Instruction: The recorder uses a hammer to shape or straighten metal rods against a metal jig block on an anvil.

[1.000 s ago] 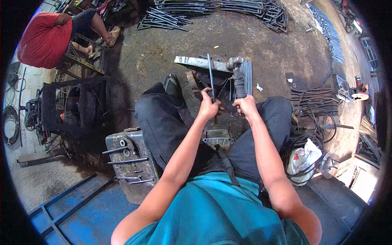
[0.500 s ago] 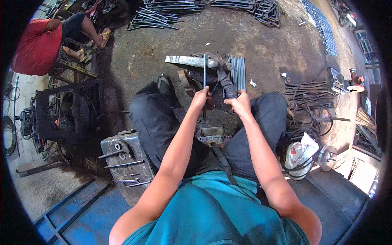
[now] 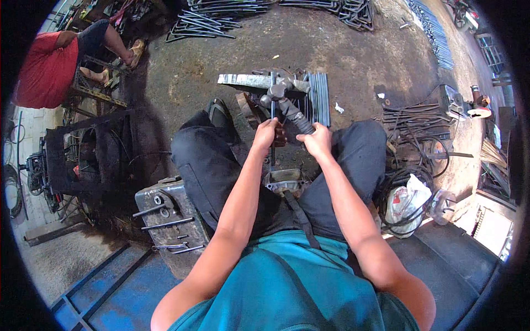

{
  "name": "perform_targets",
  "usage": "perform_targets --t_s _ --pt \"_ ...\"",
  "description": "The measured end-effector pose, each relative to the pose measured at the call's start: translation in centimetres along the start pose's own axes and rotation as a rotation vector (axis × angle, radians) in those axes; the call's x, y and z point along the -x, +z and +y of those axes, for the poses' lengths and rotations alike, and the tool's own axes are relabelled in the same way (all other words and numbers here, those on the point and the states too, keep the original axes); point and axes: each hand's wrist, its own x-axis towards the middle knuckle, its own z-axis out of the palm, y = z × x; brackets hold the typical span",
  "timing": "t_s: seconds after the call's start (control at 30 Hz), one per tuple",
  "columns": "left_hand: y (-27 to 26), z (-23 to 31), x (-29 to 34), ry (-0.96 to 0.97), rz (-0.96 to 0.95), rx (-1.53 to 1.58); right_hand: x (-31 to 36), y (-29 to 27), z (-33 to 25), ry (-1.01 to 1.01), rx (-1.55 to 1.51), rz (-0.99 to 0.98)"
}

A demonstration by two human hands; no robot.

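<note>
My left hand (image 3: 268,134) is closed round a thin metal rod (image 3: 273,110), which points away from me across a pale steel bar (image 3: 243,81). In my right hand (image 3: 317,140) is the dark, ribbed grip of a hammer (image 3: 297,117). The hammer's head lies over the rod, just beyond my left fingers; whether the two touch I cannot tell. Several straight rods (image 3: 319,99) lie side by side to the right of the hammer. A curved rusty metal piece (image 3: 249,110) stands left of my left hand.
Bent rods (image 3: 201,26) lie in piles at the far side. On my left is a metal block (image 3: 171,220) with wrenches and rods on it. Another person in a red shirt (image 3: 49,74) sits at the far left. Cables and a white bag (image 3: 407,201) lie on my right.
The hammer head has swung left and toward me, from beside the rod to over it. My right hand has shifted slightly left. My left hand keeps its hold on the rod.
</note>
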Motion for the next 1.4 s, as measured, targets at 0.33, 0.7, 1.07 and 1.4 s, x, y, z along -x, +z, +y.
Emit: perform_targets --t_s 0.33,0.7,1.07,1.4 --pt "0.8 0.7 0.5 -0.016 0.005 0.026 -1.8 1.4 3.0 0.021 -0.185 -0.163" --pt "1.4 0.5 1.3 -0.163 -0.156 0.422 -2.8 0.3 4.6 0.075 -0.673 -0.414" --pt "1.1 1.0 1.3 -0.095 -0.165 0.366 -2.4 -3.1 3.4 0.225 -1.163 -0.743" --pt "1.6 2.0 2.1 -0.116 -0.132 0.410 -2.6 -2.2 4.1 0.201 -1.076 -0.790"
